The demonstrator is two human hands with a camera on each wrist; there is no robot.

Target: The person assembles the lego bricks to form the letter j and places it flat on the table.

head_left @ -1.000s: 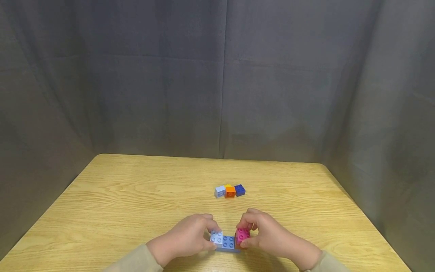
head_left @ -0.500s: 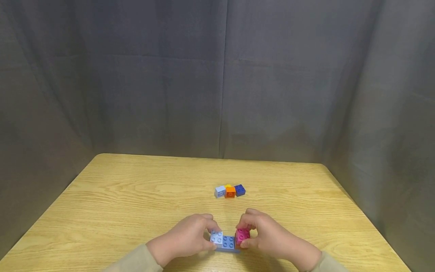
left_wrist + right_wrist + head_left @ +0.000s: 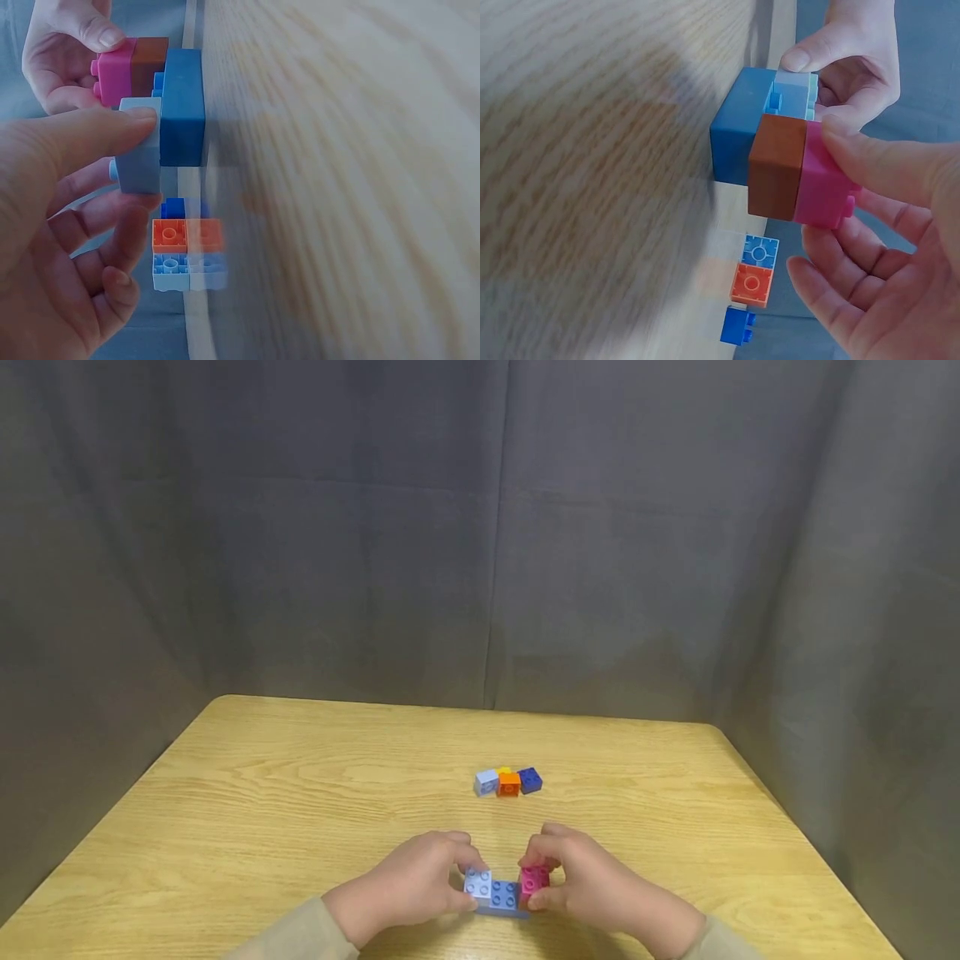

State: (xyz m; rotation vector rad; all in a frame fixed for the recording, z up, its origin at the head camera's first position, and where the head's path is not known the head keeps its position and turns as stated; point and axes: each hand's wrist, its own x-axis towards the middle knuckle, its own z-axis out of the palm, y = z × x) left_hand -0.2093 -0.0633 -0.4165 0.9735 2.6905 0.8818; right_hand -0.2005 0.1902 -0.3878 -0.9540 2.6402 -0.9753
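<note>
A long blue building brick point(image 3: 504, 895) lies on the table between the two hands. On its left end sits a light blue brick point(image 3: 477, 883), which my left hand point(image 3: 420, 878) pinches between thumb and fingers. My right hand point(image 3: 585, 881) pinches a pink brick point(image 3: 534, 881) at the other end. Beneath the pink brick is a brown brick point(image 3: 776, 166), joined to it and plain to see in the right wrist view. The brown brick stands at the blue brick's right end; whether it is fully seated on the studs I cannot tell.
Farther back on the wooden table point(image 3: 300, 777) is a small group of loose bricks: a light blue one point(image 3: 486, 782), an orange one point(image 3: 508, 785), a dark blue one point(image 3: 530, 780) and a partly hidden yellow one point(image 3: 504, 771). Grey curtains point(image 3: 360, 543) hang behind and at both sides.
My right hand has shifted very slightly left with the pink brick, over the last half second. The left hand and the blue brick look unmoved.
</note>
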